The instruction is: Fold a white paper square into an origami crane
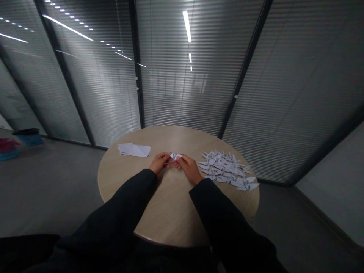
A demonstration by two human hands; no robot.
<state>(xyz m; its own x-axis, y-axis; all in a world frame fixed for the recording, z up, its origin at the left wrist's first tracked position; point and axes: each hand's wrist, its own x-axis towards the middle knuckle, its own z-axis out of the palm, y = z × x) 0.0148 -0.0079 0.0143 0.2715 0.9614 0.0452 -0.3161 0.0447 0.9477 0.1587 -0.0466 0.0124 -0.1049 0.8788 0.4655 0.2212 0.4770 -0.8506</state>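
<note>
Round wood-veneer table (pixel 170 216). Far left: loose stack of white paper sheets (pixel 133 150), hands apart from it. Centre: left hand (pixel 159 162) and right hand (pixel 189 169) in narrow fingertip pinch on small folded white paper (pixel 175 156), above tabletop; fold shape hard to make out. Right: heap of white origami cranes (pixel 227 170), near right hand.

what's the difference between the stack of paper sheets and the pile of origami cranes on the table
The stack of paper sheets lies flat and fairly neat, while the pile of origami cranes is a loose, spiky heap. The pile covers more of the round wooden table than the stack. The stack sits left, the pile right. Both are pale paper.
</note>
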